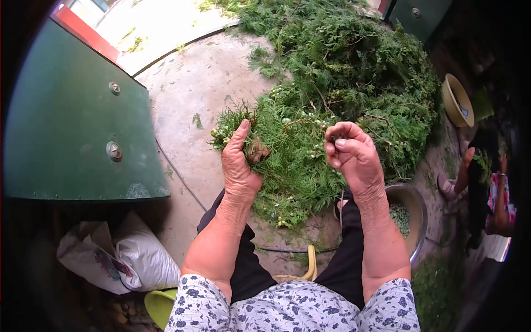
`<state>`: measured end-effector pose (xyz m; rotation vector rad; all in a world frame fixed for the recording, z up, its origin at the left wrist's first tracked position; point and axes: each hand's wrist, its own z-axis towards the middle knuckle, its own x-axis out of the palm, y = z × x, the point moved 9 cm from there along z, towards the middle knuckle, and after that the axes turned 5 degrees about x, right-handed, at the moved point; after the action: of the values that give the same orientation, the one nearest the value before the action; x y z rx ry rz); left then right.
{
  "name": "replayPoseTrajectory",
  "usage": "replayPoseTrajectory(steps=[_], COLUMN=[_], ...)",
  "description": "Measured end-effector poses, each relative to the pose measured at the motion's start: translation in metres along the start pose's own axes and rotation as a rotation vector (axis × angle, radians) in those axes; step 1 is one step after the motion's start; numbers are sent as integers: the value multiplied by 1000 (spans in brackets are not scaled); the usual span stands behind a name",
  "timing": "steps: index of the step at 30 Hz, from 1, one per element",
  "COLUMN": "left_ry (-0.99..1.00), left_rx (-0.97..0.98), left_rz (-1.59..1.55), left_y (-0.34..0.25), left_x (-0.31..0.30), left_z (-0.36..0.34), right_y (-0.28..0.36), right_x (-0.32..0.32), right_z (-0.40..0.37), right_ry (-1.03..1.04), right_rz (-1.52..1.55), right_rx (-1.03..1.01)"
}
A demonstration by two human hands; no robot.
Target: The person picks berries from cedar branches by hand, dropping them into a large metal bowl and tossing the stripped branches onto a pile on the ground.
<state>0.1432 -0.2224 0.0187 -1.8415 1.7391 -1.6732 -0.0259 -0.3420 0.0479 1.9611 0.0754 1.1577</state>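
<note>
My left hand (240,157) is closed around a green cypress sprig (235,119), which carries small pale-green cones near its left end. To the right of it, my right hand (354,155) is raised with thumb and fingers pinched together. Whatever lies between those fingertips is too small to make out. Beneath and between both hands spreads a large heap of cut cypress branches (381,77), some bearing the same cones. A metal basin (423,213) by my right forearm holds many small pale-green cones (399,218), partly hidden by the arm.
On the left stands a green metal door (72,133). White sacks (146,254) and a yellow-green bowl (160,307) lie below it. A cable (185,182) crosses the concrete floor. At right are a beige basin (458,99) and another person (500,199), seated.
</note>
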Motion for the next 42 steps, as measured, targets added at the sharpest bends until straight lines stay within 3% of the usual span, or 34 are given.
replayPoseTrajectory(steps=[3, 7, 9, 11, 13, 18, 20, 24, 33, 34, 36, 39, 42], left_ry=[136, 116, 268, 198, 130, 260, 318, 318, 242, 202, 201, 203, 286], left_rx=[-17, -74, -129, -156, -182, -113, -30, -112, -247, -281, -325, -370, -406], left_rz=[-54, -50, -96, -67, -38, -17, 88, 102, 47, 17, -32, 41, 37], left_y=[4, 12, 18, 21, 26, 31, 26, 39, 50, 51, 50, 48, 60], left_x=[5, 7, 15, 17, 17, 23, 26, 28, 13, 13, 12, 13, 18], left_z=[3, -1, 0, -4, -8, -13, -14, -19, -6, -6, -6, -13, -14], right_y=[-26, -44, -53, -59, -62, -51, -24, -16, -15, -12, -17, -17, -25], right_x=[0, 4, 8, 13, 12, 18, 33, 52, 69, 73, 56, 14, 9], right_z=[2, 3, 1, 1, 4, 6, 1, -9, -16, -19, -9, 6, 17], right_ry=[-34, -129, -157, -139, -166, -221, -214, -159, -70, -70, -127, -258, -150], right_rz=[23, -176, -267, -273, -330, -487, -866, -1044, -1126, -1125, -800, -596, -404], right_rx=[87, 166, 240, 218, 166, 15, -455, -585, -751, -750, -353, -186, -74])
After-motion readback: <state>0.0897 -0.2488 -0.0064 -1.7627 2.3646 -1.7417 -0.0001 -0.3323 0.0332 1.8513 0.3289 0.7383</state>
